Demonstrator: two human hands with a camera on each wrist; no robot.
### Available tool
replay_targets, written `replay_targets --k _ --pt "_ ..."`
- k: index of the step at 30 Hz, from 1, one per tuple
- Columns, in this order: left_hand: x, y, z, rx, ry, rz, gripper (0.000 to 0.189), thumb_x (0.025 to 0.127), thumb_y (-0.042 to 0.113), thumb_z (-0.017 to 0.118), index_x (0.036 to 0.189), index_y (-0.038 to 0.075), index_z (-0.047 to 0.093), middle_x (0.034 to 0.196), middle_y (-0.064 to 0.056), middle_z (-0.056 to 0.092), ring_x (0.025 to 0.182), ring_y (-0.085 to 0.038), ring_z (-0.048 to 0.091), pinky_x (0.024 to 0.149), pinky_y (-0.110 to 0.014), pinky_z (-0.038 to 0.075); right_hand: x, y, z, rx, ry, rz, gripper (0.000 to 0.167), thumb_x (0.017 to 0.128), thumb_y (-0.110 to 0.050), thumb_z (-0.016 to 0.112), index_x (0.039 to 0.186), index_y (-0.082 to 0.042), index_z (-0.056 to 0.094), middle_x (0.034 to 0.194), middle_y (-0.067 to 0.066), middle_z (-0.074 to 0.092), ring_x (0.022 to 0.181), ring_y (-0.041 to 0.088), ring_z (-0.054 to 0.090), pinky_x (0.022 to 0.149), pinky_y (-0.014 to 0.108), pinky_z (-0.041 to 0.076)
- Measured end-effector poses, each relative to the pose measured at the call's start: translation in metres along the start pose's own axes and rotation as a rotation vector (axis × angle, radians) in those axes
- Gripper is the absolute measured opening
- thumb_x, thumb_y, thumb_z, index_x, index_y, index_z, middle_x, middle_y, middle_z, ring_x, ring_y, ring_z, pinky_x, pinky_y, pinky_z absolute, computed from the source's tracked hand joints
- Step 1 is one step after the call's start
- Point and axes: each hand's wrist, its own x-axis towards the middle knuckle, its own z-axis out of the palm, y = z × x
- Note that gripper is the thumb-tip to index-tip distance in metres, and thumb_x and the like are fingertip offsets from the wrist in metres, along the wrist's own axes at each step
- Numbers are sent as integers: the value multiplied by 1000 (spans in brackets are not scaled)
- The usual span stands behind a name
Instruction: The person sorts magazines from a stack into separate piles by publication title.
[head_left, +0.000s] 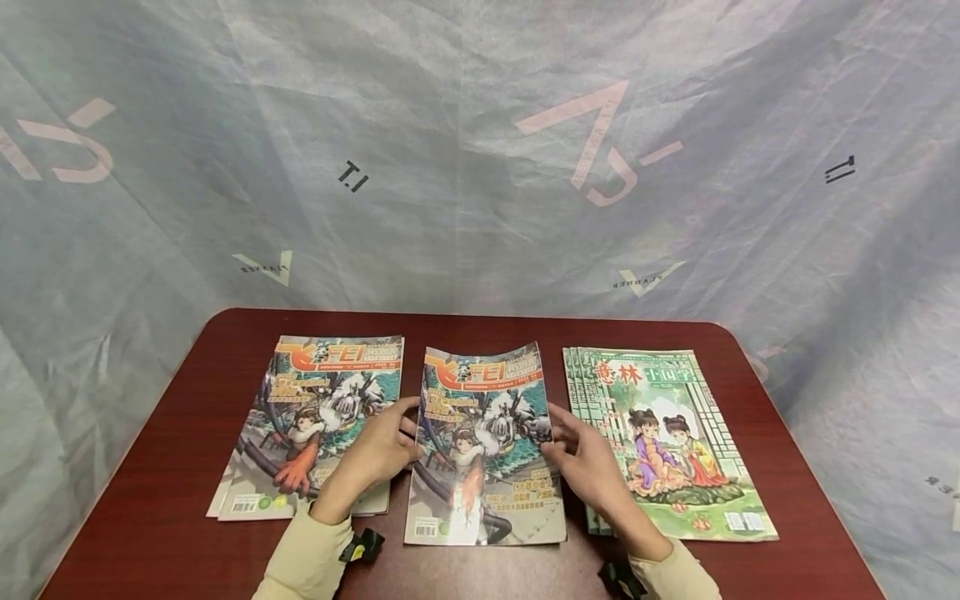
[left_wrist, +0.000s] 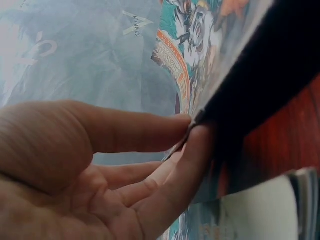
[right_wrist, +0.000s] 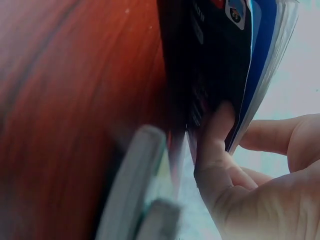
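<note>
A magazine [head_left: 487,450] with an orange title and a fantasy drawing on its cover is held between both hands at the middle of the table. My left hand [head_left: 382,442] pinches its left edge, thumb on the cover and fingers beneath, as the left wrist view shows. On the opposite edge my right hand [head_left: 588,462] grips it the same way; the right wrist view shows the magazine's dark back cover [right_wrist: 220,65] and page edges. The magazine is raised off the table, its top edge slightly bowed.
To the left lies a stack of magazines [head_left: 300,450] with the same cover. Several green magazines [head_left: 675,450] overlap in a pile on the right. The dark red table [head_left: 157,467] has rounded far corners, and a grey printed cloth [head_left: 450,167] hangs behind it.
</note>
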Motion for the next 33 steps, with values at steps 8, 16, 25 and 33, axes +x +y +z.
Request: replay_targets --k 8,16,25,33 --pt "-3 2 -3 0 1 34 79 90 -15 78 163 -4 49 113 -14 71 93 -23 71 74 -40 61 2 0 -4 -2 -32 -2 72 99 10 73 166 0 47 96 8 73 73 10 57 66 22 48" --pt "-4 4 -8 39 -4 66 78 91 -14 76 163 -4 50 115 -11 72 94 -20 70 78 -39 61 -1 -4 -5 13 -24 -21 73 99 10 73 166 -4 50 91 6 66 71 9 49 67 22 44" --pt "-6 7 -27 40 -56 133 73 99 -7 70 166 -8 41 126 -18 69 106 -29 72 83 -42 62 3 -16 3 86 10 -54 75 98 10 73 167 -8 51 106 12 80 80 9 65 75 22 56" --pt "-12 -3 -60 -125 -142 134 79 107 3 68 171 -10 24 137 -28 60 109 -25 65 85 -39 60 12 -36 26 114 40 -99 74 95 12 73 164 -9 55 106 13 81 78 11 68 74 21 58"
